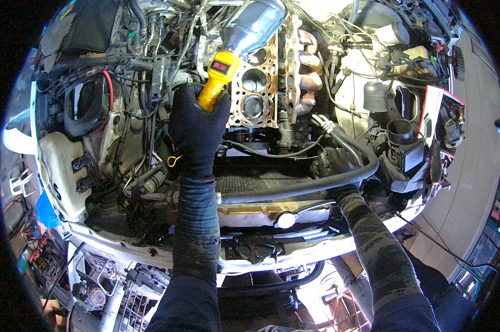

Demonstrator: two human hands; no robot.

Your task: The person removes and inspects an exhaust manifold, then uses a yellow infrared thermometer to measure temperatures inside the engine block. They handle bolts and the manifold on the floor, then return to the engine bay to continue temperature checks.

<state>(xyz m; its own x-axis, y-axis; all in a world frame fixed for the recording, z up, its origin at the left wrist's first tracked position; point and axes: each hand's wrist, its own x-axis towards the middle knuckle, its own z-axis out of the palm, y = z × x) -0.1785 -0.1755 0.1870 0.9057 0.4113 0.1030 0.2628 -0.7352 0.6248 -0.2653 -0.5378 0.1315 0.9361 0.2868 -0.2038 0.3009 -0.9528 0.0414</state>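
Curled fingers of left hand (197,119) round yellow-handled tool (223,65), glossy, silvery-blue head (255,26) toward one o'clock, had right hand (338,162) at three o'clock, couldn't tell its fingers' state

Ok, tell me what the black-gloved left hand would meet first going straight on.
Likely the brown-edged metal engine block with open round bores, beyond the left hand; depth is unclear, it might pass above.

Your left fingers (222,106) cover the lower grip of the yellow tool (225,58). Beyond them, its glassy head (255,25) runs into the upper edge, hiding some engine block (269,93). Right of them, your right hand (338,163) merges with shadow; grasp unreadable.
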